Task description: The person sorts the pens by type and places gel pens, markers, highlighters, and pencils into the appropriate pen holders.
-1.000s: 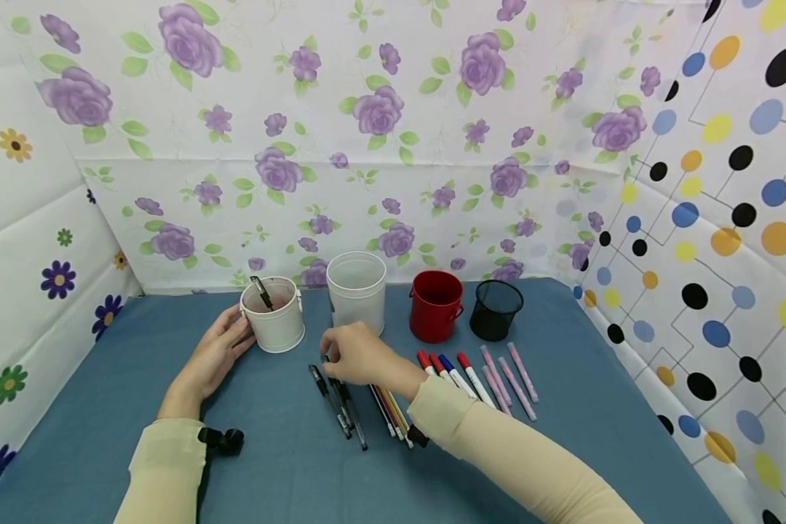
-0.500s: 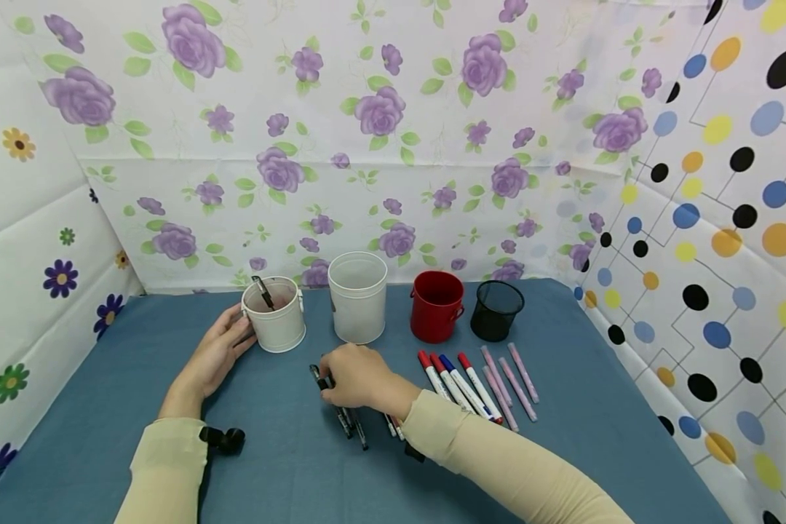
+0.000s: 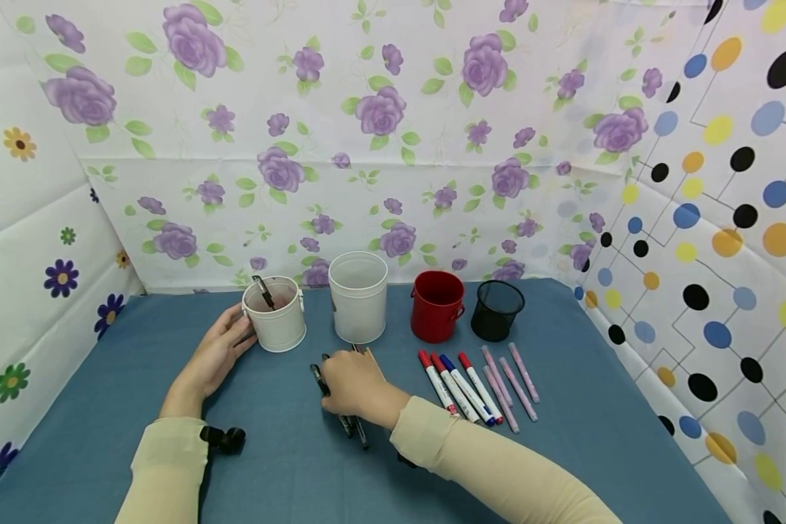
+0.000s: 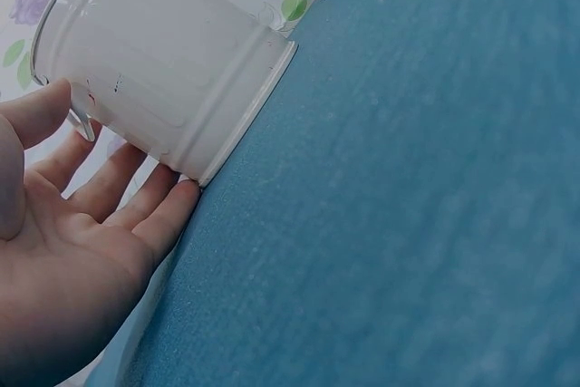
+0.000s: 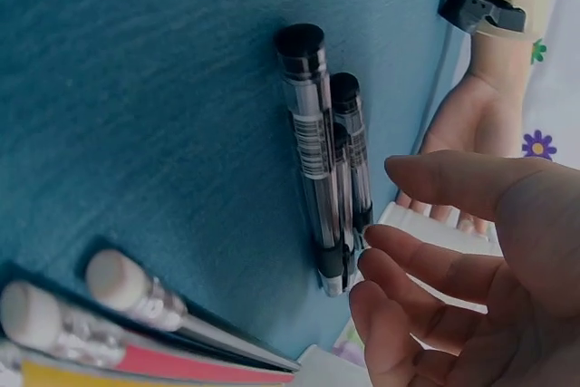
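My left hand (image 3: 216, 353) rests against the side of a small white bucket (image 3: 276, 329), fingers along its wall and thumb by the handle joint (image 4: 82, 120). A black-capped pen (image 3: 263, 292) leans inside that bucket. Over a small group of black and clear gel pens (image 5: 313, 147) hovers my right hand (image 3: 359, 389), thumb and fingers apart; the right wrist view shows the fingertips close to the pens, touching or not I cannot tell. Pencils with white erasers (image 5: 118, 280) lie beside the pens, mostly hidden under the right hand in the head view.
Behind the pens stands a taller white container (image 3: 359, 313). Right of it are a red bucket (image 3: 435, 316) and a black mesh cup (image 3: 493, 320). Several red- and blue-capped markers (image 3: 461, 393) and pale pink pens (image 3: 517, 382) lie in front. Patterned cloth (image 3: 393, 145) walls the table.
My right hand has come down and toward me over the gel pens, uncovering the lower part of the tall white container and more of the markers. The left hand stays at the bucket.
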Demonstrator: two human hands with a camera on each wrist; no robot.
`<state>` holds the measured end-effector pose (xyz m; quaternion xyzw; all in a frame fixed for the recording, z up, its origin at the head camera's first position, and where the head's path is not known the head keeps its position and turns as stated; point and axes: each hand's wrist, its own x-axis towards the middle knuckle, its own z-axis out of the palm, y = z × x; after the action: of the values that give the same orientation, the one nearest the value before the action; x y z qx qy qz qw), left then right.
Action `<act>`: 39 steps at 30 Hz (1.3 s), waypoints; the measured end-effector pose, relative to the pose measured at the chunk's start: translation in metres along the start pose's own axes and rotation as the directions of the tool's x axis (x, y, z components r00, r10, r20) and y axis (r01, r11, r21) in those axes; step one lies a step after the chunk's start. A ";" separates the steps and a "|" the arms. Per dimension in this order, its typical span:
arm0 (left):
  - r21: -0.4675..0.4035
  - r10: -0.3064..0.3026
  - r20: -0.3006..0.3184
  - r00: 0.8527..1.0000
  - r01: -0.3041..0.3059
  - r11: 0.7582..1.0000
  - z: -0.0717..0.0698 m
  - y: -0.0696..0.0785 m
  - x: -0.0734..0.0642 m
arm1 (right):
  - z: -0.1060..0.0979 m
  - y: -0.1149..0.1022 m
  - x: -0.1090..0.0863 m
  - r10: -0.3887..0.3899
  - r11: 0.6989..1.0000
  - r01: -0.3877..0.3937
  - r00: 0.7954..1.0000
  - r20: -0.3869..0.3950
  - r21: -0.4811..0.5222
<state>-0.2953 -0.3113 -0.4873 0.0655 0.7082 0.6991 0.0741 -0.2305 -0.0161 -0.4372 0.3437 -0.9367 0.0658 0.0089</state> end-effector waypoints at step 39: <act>-0.006 0.001 0.005 1.000 -0.001 1.000 0.001 0.001 0.000 | -0.017 0.021 0.020 -0.141 0.684 -0.038 0.973 0.183 0.728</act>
<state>-0.2950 -0.3102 -0.4859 0.0674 0.7059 0.7010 0.0755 -0.2596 -0.0105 -0.4219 0.3505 -0.8183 0.3923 -0.2318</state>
